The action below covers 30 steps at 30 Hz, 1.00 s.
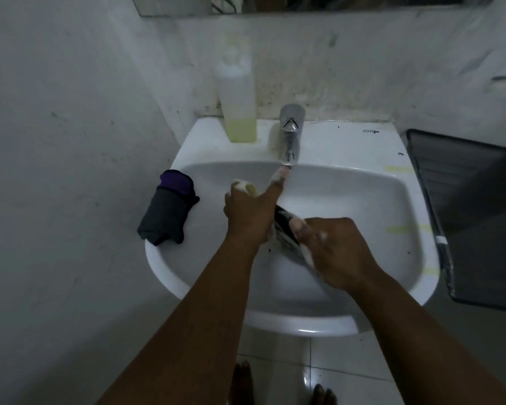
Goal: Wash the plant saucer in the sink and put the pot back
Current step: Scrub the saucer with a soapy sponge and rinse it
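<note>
White porcelain fills the middle of the view: a wall-hung sink (362, 159) seen from above, with a person's two bare forearms reaching into its basin from below.

The left hand (250, 211) is raised over the back of the basin. Its index finger (278, 182) points straight up to the spout of the chrome tap (289, 135), the soapy tip just under the outlet. The other fingers are curled around a pale, sudsy sponge (246, 187) that shows above the knuckles.

The right hand (333, 247) sits lower and nearer the front rim, palm down, wrist bent, fingers and thumb curled around the edge of a dark plant saucer (285, 229). The saucer is held tilted inside the basin, between the two hands, and only a narrow dark slice streaked with white foam shows. Suds cling to the right fingers.

On the sink's left rim lies a dark grey pot (165, 214) with a purple band at its far end, resting on its side and partly over the edge. A tall translucent bottle (238, 106) with a little yellowish liquid at the bottom stands on the back ledge, just left of the tap. A dark mesh tray (479, 214) sits just beside the sink on the right. Bare toes (241, 381) show on the tiled floor below.
</note>
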### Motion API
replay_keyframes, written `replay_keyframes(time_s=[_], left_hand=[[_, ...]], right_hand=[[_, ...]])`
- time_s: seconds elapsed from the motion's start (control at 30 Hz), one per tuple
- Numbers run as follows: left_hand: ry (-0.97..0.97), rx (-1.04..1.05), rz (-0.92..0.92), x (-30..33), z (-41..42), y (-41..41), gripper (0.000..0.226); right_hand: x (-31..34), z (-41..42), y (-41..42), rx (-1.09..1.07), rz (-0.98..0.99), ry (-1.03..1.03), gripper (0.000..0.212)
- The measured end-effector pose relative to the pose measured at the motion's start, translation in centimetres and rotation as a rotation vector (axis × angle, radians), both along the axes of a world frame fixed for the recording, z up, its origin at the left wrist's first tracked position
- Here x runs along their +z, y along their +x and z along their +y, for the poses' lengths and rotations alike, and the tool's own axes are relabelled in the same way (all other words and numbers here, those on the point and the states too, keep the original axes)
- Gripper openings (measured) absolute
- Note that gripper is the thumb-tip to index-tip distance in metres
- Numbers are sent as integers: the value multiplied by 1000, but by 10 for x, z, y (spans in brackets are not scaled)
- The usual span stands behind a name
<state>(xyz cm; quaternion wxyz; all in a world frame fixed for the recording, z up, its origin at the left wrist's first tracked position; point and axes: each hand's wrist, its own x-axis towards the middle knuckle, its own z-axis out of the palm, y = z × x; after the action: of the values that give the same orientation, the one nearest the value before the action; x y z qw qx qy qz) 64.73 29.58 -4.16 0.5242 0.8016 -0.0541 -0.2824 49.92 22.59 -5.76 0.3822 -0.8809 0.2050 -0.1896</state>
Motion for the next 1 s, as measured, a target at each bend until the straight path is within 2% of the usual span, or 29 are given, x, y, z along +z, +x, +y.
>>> replay_keyframes(time_s=[0.1,0.2,0.37,0.47,0.6,0.73,0.8,0.87,0.93,1.0], left_hand=[[60,-6,-32,1,10,-2,86],[71,57,16,-7,17,2,78],[77,107,77,-25,28,20,103],[72,89,73,-30,33,20,90],[75,148,12,-36,37,19,87],[-9,218,-64,-26,30,17,57],[-106,231,25,-21,22,13,57],[-240,252,198,-21,14,9,61],[-352,288,309,-17,11,2,60],[-416,322,354,-16,10,-3,61]], right_hand=[[-6,2,-1,50,-16,40,58],[-10,1,1,69,14,48,67],[-12,1,1,143,68,-50,68],[-23,2,-2,218,61,-139,62],[-41,3,-1,338,141,-310,74],[-44,6,7,446,326,-432,75],[-46,6,10,426,355,-397,74],[-49,6,11,377,365,-284,70],[-47,8,12,281,386,-47,58],[-47,6,15,145,283,266,44]])
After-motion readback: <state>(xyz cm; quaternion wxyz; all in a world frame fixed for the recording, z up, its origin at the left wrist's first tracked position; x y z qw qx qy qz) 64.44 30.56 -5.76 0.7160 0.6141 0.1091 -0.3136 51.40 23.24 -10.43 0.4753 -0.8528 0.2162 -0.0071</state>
